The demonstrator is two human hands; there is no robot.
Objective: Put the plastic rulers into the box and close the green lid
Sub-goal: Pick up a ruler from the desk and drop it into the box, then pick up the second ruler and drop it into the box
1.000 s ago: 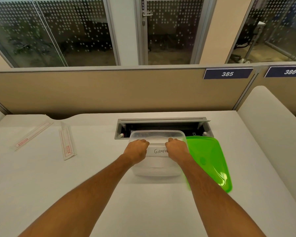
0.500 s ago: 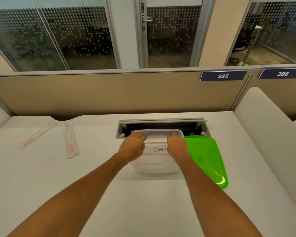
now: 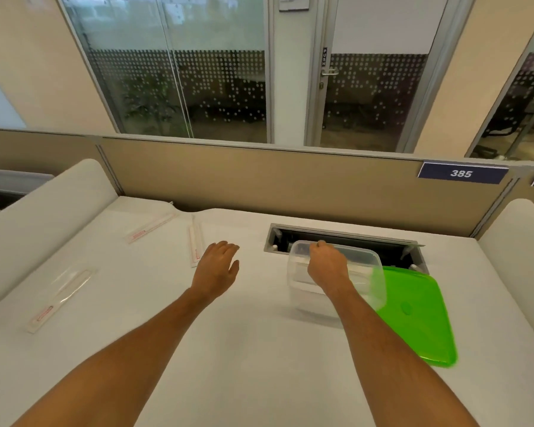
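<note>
The clear box (image 3: 336, 280) is gripped at its far rim by the right hand (image 3: 329, 266), fingers curled over the edge. The green lid (image 3: 413, 315) lies at the box's 4 o'clock, apparently tucked under it. The left hand (image 3: 218, 268) is held with fingers loosely spread, holding nothing, beside one ruler (image 3: 195, 245). Two more rulers (image 3: 150, 228) (image 3: 59, 298) are seen on the white desk (image 3: 244, 349) toward 9 and 10 o'clock.

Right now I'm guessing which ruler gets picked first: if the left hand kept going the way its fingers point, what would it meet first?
Probably the nearest ruler, lying just beyond the open left hand; its fingertips are already beside it, though height above the desk is unclear.
</note>
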